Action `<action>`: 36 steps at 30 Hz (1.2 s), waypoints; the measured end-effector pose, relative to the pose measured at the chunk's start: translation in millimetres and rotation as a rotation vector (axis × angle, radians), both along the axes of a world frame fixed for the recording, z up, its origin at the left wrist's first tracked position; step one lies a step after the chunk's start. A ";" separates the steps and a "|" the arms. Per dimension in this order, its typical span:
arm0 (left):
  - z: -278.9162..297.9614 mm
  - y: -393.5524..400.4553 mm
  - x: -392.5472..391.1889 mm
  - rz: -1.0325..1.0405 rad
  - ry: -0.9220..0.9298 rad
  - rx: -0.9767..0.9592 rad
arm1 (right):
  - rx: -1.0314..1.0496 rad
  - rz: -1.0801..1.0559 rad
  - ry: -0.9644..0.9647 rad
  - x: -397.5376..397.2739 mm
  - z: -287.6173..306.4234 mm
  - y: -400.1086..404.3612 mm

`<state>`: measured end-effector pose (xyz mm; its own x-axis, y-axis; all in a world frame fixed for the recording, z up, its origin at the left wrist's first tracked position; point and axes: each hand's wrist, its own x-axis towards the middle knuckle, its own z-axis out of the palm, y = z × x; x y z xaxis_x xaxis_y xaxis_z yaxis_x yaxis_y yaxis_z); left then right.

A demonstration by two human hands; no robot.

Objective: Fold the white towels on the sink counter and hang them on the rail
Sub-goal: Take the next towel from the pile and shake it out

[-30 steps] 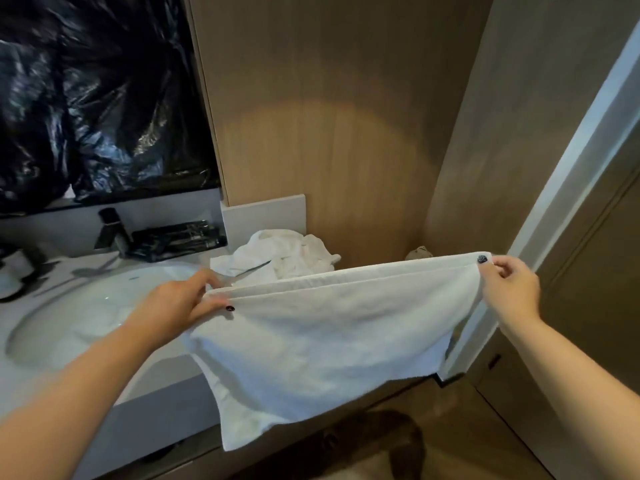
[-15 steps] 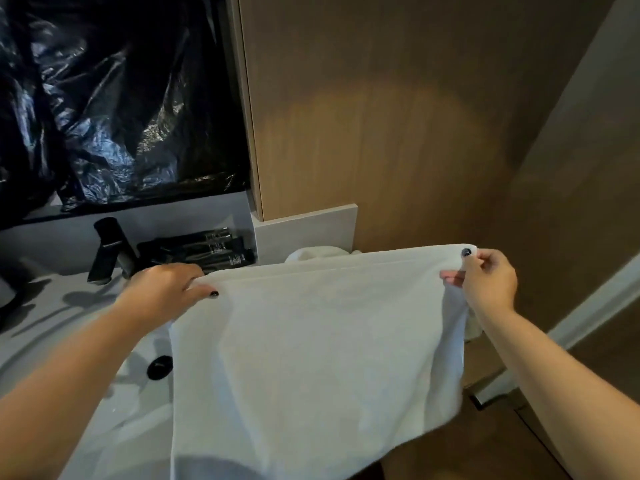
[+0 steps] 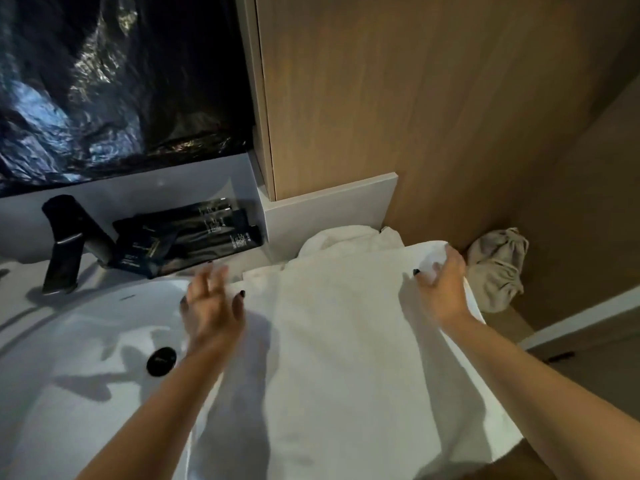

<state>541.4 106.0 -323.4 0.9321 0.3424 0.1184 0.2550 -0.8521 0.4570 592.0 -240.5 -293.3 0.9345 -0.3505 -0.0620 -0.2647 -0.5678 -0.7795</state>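
The left hand (image 3: 211,306), fingers spread and released, hovers at the left edge of a white towel (image 3: 346,341) spread over the sink surface (image 3: 86,393); the right hand (image 3: 441,289) grips its far right corner. More white towels (image 3: 343,239) lie crumpled behind, beside black toiletry tubes (image 3: 194,237) and a black faucet (image 3: 69,244).

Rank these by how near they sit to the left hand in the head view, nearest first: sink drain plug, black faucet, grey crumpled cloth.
From the left hand:
1. Sink drain plug, in the basin just below and left of the hand.
2. Black faucet, farther left at the back of the basin.
3. Grey crumpled cloth, far right by the wooden wall, past the right hand.
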 end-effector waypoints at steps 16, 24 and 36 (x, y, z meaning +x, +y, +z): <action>-54.3 -80.5 -6.3 -0.397 0.203 0.203 | -0.815 0.721 -0.084 -13.1 -75.8 42.3; -34.5 -43.7 -25.4 -0.198 0.320 0.170 | -0.741 0.556 0.125 -6.6 -64.1 13.7; -46.1 -61.7 -105.9 -0.488 0.221 0.274 | -0.729 0.759 -0.040 -138.3 -76.2 71.7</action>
<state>435.5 44.4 -369.5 0.9865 -0.1468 -0.0725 -0.1314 -0.9739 0.1850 453.7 -168.9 -369.5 0.9212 0.3875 -0.0360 0.3751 -0.9088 -0.1824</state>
